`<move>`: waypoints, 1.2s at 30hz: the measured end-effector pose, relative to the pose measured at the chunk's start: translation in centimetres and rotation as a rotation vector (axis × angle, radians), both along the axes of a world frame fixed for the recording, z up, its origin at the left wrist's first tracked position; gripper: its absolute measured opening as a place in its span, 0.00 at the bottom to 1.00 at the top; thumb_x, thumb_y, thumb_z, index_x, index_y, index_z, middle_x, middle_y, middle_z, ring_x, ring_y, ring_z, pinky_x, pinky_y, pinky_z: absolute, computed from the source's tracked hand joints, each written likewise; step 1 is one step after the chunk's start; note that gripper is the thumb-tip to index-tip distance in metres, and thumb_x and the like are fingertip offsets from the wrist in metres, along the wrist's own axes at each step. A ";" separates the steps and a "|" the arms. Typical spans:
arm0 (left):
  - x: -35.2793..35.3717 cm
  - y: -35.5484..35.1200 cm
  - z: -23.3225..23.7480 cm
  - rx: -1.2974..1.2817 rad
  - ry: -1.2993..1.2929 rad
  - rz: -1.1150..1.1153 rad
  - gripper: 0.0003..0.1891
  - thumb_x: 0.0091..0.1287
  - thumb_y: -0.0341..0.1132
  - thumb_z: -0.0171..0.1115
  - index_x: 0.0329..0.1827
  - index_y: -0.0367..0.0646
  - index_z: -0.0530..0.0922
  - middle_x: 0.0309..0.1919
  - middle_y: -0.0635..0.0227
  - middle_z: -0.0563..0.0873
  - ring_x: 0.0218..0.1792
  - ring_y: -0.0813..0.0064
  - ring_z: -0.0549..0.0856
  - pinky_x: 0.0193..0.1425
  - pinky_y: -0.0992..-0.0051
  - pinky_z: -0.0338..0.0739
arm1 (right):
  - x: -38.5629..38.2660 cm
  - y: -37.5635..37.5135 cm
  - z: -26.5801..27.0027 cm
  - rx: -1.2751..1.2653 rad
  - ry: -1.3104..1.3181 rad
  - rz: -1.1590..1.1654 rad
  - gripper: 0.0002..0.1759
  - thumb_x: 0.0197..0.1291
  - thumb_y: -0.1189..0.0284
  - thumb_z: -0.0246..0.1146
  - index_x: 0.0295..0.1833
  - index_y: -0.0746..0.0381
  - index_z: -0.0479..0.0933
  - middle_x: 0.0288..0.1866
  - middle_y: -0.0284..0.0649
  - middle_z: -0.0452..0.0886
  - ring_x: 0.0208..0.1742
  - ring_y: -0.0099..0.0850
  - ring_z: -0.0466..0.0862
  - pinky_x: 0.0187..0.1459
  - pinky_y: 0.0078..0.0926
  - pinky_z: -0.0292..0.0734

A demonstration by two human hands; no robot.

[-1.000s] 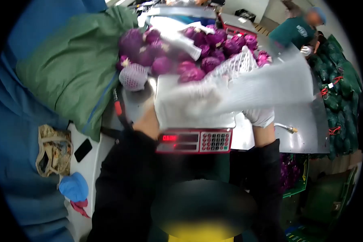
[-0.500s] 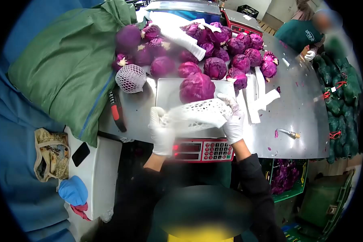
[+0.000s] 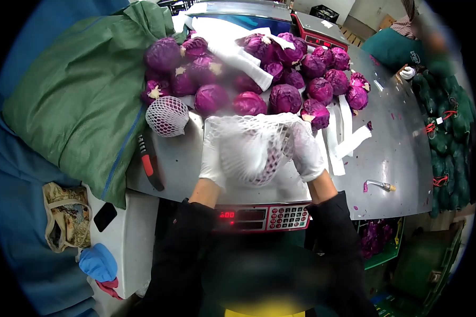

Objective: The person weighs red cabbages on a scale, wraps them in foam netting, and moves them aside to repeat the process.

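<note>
Stretching over a purple cabbage (image 3: 270, 161), a foam net (image 3: 247, 138) sits on the scale (image 3: 259, 217) at the bench (image 3: 399, 153) front. The left hand (image 3: 212, 158) and right hand (image 3: 307, 153) each keep a closed grip on one side of the net.

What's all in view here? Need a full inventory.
loose cabbages: about twenty, purple, piled at table back
cabbage on scale: one, purple, under the net sleeve
netted cabbage: one, purple in white net, left of scale
net sleeve: one, white, stretched over cabbage on scale
spare sleeves: several, white, flat, right of scale and on pile
scale: one, steel with red keypad, table front
knife: one, red-black handle, left of scale
small tool: one, metal, table right
table: one, steel
sack: one, green, left
phone: one, black, lower left
co-worker: one, green top, far right
left hand, right hand: white gloves, gripping net sleeve
</note>
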State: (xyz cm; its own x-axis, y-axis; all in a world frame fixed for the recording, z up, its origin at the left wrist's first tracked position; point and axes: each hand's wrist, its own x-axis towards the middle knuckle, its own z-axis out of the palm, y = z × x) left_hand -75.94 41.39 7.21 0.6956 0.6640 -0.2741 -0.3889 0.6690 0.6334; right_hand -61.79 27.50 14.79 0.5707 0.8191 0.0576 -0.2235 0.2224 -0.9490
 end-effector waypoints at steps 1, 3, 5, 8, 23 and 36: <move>-0.8 -1.0 3.2 -0.196 -0.115 -0.132 0.31 0.76 0.55 0.44 0.71 0.39 0.66 0.66 0.56 0.75 0.63 0.63 0.77 0.67 0.63 0.75 | 0.0 -0.1 0.1 -0.007 -0.035 0.030 0.15 0.72 0.68 0.51 0.53 0.65 0.77 0.44 0.35 0.82 0.46 0.24 0.79 0.54 0.21 0.72; -2.3 -3.0 4.6 -0.353 -0.433 -0.376 0.32 0.77 0.56 0.40 0.73 0.39 0.64 0.67 0.55 0.74 0.64 0.62 0.77 0.70 0.63 0.72 | 0.4 -0.5 1.3 -0.066 0.091 0.083 0.15 0.72 0.68 0.51 0.53 0.67 0.77 0.45 0.37 0.83 0.47 0.26 0.81 0.54 0.23 0.75; -3.1 -4.2 0.7 -0.400 -0.339 -0.302 0.30 0.78 0.52 0.39 0.73 0.39 0.63 0.67 0.55 0.74 0.67 0.62 0.75 0.74 0.63 0.68 | 1.3 -0.7 2.2 -0.044 0.405 0.242 0.16 0.71 0.70 0.52 0.54 0.71 0.76 0.47 0.44 0.84 0.48 0.30 0.84 0.52 0.27 0.81; -3.2 -5.3 1.7 0.113 -0.217 -0.250 0.24 0.76 0.42 0.44 0.69 0.37 0.67 0.62 0.57 0.77 0.60 0.66 0.80 0.62 0.68 0.78 | 1.9 0.8 0.9 0.002 0.728 0.471 0.13 0.65 0.76 0.58 0.52 0.71 0.78 0.48 0.47 0.84 0.46 0.33 0.86 0.49 0.28 0.84; 1.4 4.1 9.9 0.655 -0.119 -0.288 0.24 0.74 0.32 0.50 0.72 0.39 0.62 0.67 0.58 0.73 0.67 0.65 0.74 0.73 0.64 0.67 | 0.5 3.6 3.2 -0.151 -0.006 0.211 0.41 0.71 0.50 0.55 0.79 0.61 0.51 0.73 0.42 0.65 0.72 0.35 0.68 0.67 0.37 0.70; 19.4 27.0 13.8 0.322 0.142 0.094 0.20 0.78 0.45 0.44 0.59 0.41 0.76 0.52 0.58 0.85 0.53 0.60 0.83 0.56 0.58 0.82 | 20.9 8.8 -3.3 -0.563 -0.389 -0.186 0.35 0.60 0.61 0.67 0.70 0.63 0.67 0.59 0.48 0.79 0.54 0.34 0.81 0.56 0.32 0.77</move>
State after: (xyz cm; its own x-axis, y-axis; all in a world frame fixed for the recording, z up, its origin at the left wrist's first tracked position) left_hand -56.51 68.36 21.04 0.5979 0.7910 -0.1296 -0.3322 0.3917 0.8580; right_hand -40.89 36.35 11.47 0.7282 0.6752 -0.1177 0.1494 -0.3239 -0.9342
